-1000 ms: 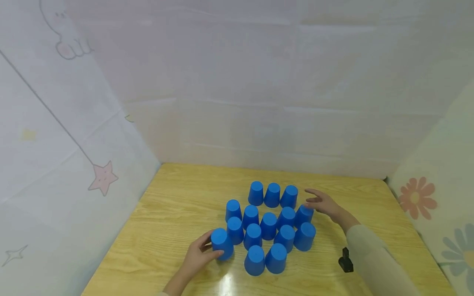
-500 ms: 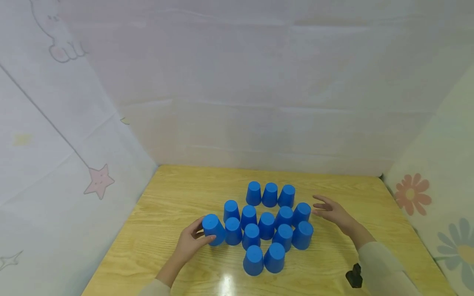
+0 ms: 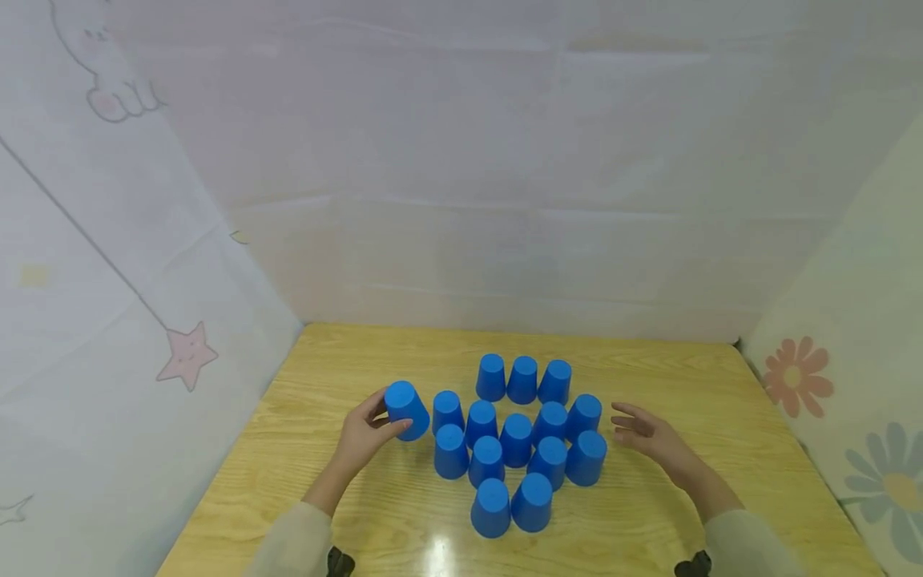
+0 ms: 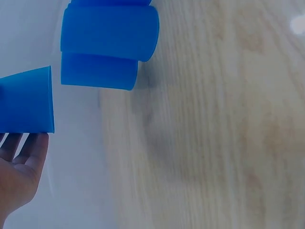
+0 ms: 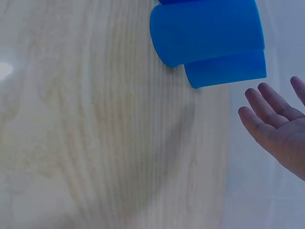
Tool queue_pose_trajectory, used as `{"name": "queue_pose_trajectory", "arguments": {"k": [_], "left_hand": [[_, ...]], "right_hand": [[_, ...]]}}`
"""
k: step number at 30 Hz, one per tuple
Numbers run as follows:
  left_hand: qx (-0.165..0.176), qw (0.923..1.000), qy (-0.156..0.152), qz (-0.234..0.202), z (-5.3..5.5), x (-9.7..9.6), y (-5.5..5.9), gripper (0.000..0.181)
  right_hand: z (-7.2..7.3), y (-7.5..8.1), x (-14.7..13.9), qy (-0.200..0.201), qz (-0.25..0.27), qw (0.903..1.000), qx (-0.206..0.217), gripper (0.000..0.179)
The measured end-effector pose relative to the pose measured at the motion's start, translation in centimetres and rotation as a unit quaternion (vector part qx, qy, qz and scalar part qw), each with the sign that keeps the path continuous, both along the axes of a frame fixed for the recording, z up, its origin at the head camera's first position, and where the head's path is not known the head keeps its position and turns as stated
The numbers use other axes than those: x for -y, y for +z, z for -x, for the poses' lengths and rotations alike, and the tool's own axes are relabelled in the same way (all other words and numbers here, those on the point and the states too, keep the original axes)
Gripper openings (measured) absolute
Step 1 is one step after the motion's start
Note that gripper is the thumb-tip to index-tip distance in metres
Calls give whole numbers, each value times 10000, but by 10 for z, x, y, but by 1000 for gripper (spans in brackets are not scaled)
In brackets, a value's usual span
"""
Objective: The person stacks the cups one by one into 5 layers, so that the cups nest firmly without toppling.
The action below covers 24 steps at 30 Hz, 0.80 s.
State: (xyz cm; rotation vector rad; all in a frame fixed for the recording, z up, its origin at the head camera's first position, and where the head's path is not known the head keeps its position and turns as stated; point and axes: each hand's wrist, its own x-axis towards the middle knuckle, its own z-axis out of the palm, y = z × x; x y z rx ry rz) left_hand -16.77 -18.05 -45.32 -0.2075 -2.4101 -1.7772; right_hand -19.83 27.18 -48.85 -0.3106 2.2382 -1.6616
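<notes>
My left hand [image 3: 364, 437] grips a blue plastic cup [image 3: 407, 413] at the left of the group, fingers behind it and thumb in front. The cup is upside down and tilts a little. In the left wrist view the held cup [image 4: 26, 102] looks raised off the table, fingers of the left hand [image 4: 21, 176] along its side. My right hand [image 3: 652, 437] hovers just right of the group, holding nothing. Its fingers are loosely spread in the right wrist view, apart from the nearest blue cup [image 5: 228, 69]. The other cups stand upside down, close together.
Three cups stand in a back row, the middle one [image 3: 522, 379] touching or nearly touching its neighbours. Two more, including a front cup [image 3: 491, 509], are nearest me. The wooden table [image 3: 303, 401] meets a pale cloth wall [image 3: 461, 264] at its back edge.
The left hand has carried its cup away from the front left of the group, leftward and farther back. The right hand has drawn off the right-hand cups, rightward and slightly nearer me.
</notes>
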Motion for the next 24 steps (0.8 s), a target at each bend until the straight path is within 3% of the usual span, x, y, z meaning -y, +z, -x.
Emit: {"name": "queue_pose_trajectory", "arguments": {"k": [7,11,24], "left_hand": [[116,9999,5,8,25,3,-6,53],[97,9999,91,68,43,5,-19,56],[456,9981,418,11,82,-3,-31,63]], "right_hand": [[-14,-9,4,-216,72,9995,230,59],[-20,-15,8,-317,118,9990,288,58],[-29,-33,22,-337,213,9988,284,60]]}}
